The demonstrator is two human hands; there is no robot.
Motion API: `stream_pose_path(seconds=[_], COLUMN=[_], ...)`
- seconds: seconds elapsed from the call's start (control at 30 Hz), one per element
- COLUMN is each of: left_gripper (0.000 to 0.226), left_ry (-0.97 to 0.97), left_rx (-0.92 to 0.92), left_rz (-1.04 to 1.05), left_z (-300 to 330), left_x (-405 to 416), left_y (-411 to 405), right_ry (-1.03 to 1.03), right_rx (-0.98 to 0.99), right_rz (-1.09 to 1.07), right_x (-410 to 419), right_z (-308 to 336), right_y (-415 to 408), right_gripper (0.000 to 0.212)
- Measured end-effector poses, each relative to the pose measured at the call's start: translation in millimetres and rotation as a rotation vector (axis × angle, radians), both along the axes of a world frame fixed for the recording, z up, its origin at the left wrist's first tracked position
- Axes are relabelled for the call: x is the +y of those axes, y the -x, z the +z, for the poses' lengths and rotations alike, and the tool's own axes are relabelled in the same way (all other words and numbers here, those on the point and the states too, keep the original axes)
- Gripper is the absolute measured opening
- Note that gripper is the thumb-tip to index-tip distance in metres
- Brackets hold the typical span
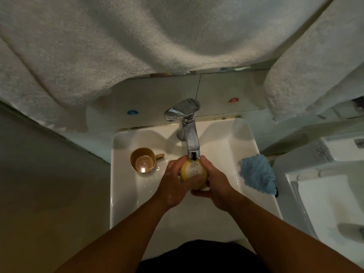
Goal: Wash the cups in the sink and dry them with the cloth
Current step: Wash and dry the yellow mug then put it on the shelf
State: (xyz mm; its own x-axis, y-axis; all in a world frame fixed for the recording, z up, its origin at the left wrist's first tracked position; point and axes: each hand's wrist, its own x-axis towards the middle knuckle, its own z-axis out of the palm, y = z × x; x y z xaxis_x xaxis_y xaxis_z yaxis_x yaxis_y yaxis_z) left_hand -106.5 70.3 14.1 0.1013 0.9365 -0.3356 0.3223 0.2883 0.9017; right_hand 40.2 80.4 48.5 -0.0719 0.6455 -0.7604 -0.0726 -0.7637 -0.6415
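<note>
A yellow cup (192, 172) sits under the spout of the chrome tap (190, 131), over the white sink (126, 194). My left hand (173, 184) grips its left side. My right hand (214, 186) grips its right side and bottom, thumb up by the spout. Water seems to run into the cup. A second cup (142, 159), golden-brown with a handle pointing right, stands upright in the sink's left part, apart from my hands. A blue cloth (258, 176) lies bunched on the sink's right rim.
Large white towels (118, 46) hang overhead and at the right (307, 75), close above the tap. A blue sticker (132, 112) and a red sticker (233, 100) mark the wall behind. A white fixture (325, 203) stands to the right of the sink.
</note>
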Motion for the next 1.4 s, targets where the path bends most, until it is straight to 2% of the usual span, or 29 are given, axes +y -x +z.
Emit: stream_pose_path(seconds=[0.1, 0.13, 0.2, 0.27, 0.33, 0.4, 0.5, 0.53, 0.6, 0.7, 0.77, 0.83, 0.87, 0.93, 1.07, 1.13, 1.2, 1.33, 1.4], left_gripper=[0.033, 0.031, 0.038, 0.046, 0.04, 0.034, 0.048, 0.059, 0.078, 0.084, 0.079, 0.07, 0.066, 0.062, 0.097, 0.108, 0.11, 0.103, 0.101], left_ry=[0.035, 0.049, 0.052, 0.07, 0.07, 0.057, 0.223, 0.304, 0.416, 0.476, 0.472, 0.458, 0.443, 0.382, 0.365, 0.395, 0.412, 0.409, 0.407], left_rx=[0.046, 0.057, 0.058, 0.034, 0.022, -0.013, -0.271, -0.338, -0.323, -0.314, -0.415, -0.481, -0.476, -0.395, -0.239, -0.18, -0.12, -0.095, -0.101], left_rz=[0.142, 0.186, 0.184, 0.086, 0.029, 0.065, 0.246, 0.3, 0.274, 0.178, 0.206, 0.189, 0.159, 0.084, -0.027, -0.071, -0.069, -0.036, -0.032], left_z=[7, 9, 12, 14, 11, 11, 13, 13, 7, -5, -11, -13, -14, -17, -25, -26, -26, -22, -21], left_x=[9, 11, 9, 4, -2, -7, -11, -11, -13, -16, -18, -20, -21, -23, -24, -28, -33, -37, -37], left_y=[-3, -4, -5, -8, -12, -13, -9, -4, 8, 24, 33, 37, 38, 42, 56, 63, 67, 70, 70], right_ry=[-0.049, -0.07, -0.077, -0.053, -0.078, -0.2, -0.391, -0.428, -0.463, -0.477, -0.371, -0.343, -0.368, -0.44, -0.583, -0.641, -0.684, -0.673, -0.685], right_rx=[0.0, -0.012, -0.043, -0.102, -0.199, -0.363, -0.506, -0.495, -0.462, -0.473, -0.289, -0.042, -0.008, -0.073, -0.349, -0.509, -0.585, -0.603, -0.646], right_rz=[0.046, 0.071, 0.045, -0.022, -0.008, 0.062, 0.13, 0.145, 0.206, 0.298, 0.204, 0.15, 0.176, 0.243, 0.499, 0.49, 0.458, 0.62, 0.524], right_x=[-6, -8, -6, 2, 9, 11, 7, 5, 1, -1, -2, -2, -2, -4, -3, 1, 4, -13, -19], right_z=[-2, -3, 0, 0, -7, -12, -18, -20, -17, -25, -24, -27, -27, -26, -23, -19, -15, -14, -15], right_y=[3, 5, 8, 10, 13, 18, 18, 17, 14, 3, -4, -10, -10, -9, -14, -13, -5, 0, -7], right_gripper=[0.039, 0.036, 0.034, 0.039, 0.042, 0.034, 0.022, 0.036, 0.07, 0.1, 0.1, 0.07, 0.056, 0.05, 0.064, 0.065, 0.065, 0.072, 0.07])
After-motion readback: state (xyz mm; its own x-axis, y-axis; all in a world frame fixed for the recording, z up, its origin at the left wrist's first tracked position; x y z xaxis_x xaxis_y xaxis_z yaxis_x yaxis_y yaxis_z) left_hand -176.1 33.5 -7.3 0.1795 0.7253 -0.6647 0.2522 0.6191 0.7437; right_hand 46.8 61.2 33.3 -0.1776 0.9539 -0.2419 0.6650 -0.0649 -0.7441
